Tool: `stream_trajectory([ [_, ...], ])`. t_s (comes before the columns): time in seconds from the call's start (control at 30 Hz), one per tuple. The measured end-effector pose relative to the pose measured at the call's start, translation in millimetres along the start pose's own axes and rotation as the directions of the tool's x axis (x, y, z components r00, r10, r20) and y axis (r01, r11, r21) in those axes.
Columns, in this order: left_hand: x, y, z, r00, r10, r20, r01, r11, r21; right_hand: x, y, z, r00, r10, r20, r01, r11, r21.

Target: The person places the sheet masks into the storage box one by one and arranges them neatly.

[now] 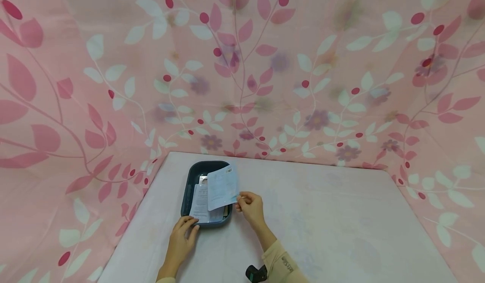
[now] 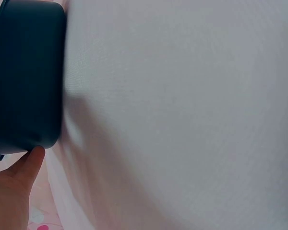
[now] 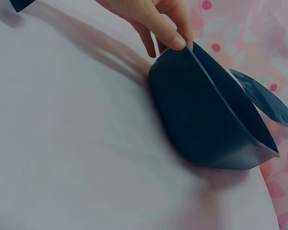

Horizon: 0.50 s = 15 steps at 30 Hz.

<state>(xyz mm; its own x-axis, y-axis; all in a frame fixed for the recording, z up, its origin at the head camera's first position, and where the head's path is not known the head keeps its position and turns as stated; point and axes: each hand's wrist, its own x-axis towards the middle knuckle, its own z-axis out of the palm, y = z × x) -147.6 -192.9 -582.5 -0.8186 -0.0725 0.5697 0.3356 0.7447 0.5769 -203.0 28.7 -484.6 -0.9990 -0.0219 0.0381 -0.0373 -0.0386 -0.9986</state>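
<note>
A deep dark-blue plastic tub [image 1: 185, 196] stands on the left part of the table, its outer wall [image 2: 26, 76] filling the left of the left wrist view. My left hand [image 1: 182, 241] grips its near-left corner, with fingers over the rim and the thumb lower against the outside. Between thumb and fingers, my right hand [image 1: 251, 210] pinches the lower right corner of a flat light-blue packet [image 1: 222, 188] with a barcode. This packet is tilted over the tub's right side, raised above the rim in the right wrist view. Other flat printed packets [image 1: 198, 205] lie inside the tub, partly covered by it.
A white cloth covers the table [image 1: 333, 224]. Pink leaf-patterned fabric [image 1: 242, 85] hangs behind it and along both sides. A small black device [image 1: 256, 273] is beside my right sleeve at the near edge of the head view.
</note>
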Motion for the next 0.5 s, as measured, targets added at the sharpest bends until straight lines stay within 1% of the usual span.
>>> stream_trajectory([
  [0.23, 0.1, 0.2, -0.5, 1.0, 0.018, -0.01, -0.018, 1.0, 0.007, 0.1, 13.5, 7.2, 1.0, 0.007, -0.004, -0.007, 1.0, 0.0],
  [0.5, -0.3, 0.4, -0.7, 1.0, 0.015, -0.011, -0.015, 1.0, -0.008, -3.3, 18.3, 15.0, 0.999, 0.022, -0.029, -0.024, 0.999, -0.042],
])
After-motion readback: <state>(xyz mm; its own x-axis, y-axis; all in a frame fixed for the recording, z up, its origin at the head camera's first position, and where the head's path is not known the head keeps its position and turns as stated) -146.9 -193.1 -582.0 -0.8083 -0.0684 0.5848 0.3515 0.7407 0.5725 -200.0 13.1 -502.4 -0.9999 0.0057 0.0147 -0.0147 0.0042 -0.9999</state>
